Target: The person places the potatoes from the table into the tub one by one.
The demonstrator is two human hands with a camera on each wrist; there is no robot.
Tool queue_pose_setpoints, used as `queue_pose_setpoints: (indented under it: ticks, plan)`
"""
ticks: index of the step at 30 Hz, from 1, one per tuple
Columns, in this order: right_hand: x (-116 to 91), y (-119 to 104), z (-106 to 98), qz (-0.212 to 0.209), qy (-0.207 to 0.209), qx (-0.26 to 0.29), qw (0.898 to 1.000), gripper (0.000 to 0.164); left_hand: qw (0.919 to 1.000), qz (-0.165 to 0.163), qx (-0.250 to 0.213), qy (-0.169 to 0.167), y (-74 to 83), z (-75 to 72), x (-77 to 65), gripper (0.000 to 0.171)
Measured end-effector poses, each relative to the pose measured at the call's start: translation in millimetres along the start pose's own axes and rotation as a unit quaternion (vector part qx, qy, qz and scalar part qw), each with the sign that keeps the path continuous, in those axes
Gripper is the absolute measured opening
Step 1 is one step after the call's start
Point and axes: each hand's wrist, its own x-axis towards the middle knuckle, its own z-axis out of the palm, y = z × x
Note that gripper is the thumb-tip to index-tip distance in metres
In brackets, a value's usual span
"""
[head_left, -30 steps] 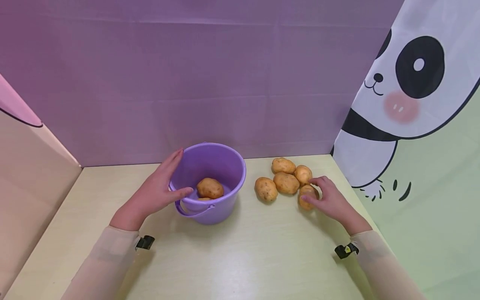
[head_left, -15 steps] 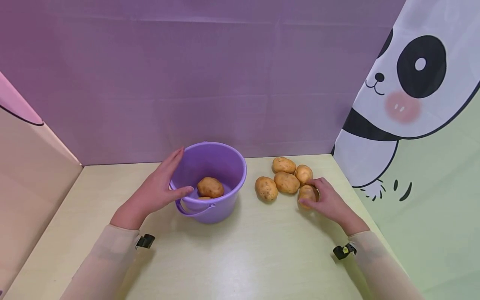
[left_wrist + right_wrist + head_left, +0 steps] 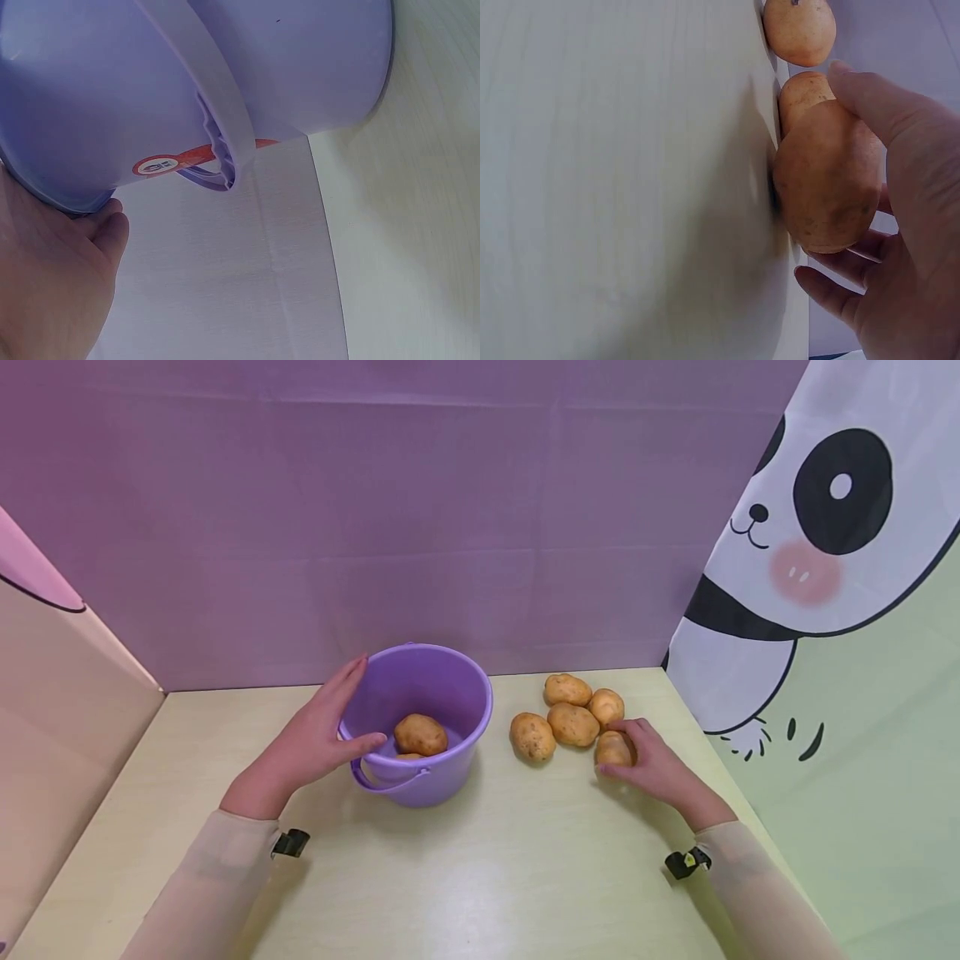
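Label (image 3: 169, 162), red and white, too small to read, marks the purple bucket (image 3: 450, 770) on the counter (image 3: 480, 877), clasped by the left grip (image 3: 318, 735); right grip (image 3: 658, 763) holds a potato (image 3: 612, 750) beside four loose potatoes (image 3: 573, 727).

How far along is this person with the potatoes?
Partway, it seems. Done: one potato lies in the purple bucket, and part of another shows near it. In hand: the right grip is around a fifth potato outside, while the left grip rests at the bucket's rim. Left, probably: four loose potatoes on the table.
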Motion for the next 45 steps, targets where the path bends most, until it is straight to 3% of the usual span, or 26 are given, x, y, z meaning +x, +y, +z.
queue_pose_setpoints:
  ticks: [16,32,45]
  plan:
    - [2,-3,3,0.038,-0.023,0.028,0.999,0.069,1.0,0.0,0.001,-0.001,-1.7,0.5,0.0,0.111]
    - [5,-7,1,0.031,-0.014,0.001,0.999,0.07,1.0,0.004,0.002,0.004,-2.6,1.1,-0.1,0.11]
    - [11,-14,0,0.02,0.001,0.021,1.0,0.069,1.0,0.005,-0.002,0.003,-2.0,0.7,0.6,0.11]
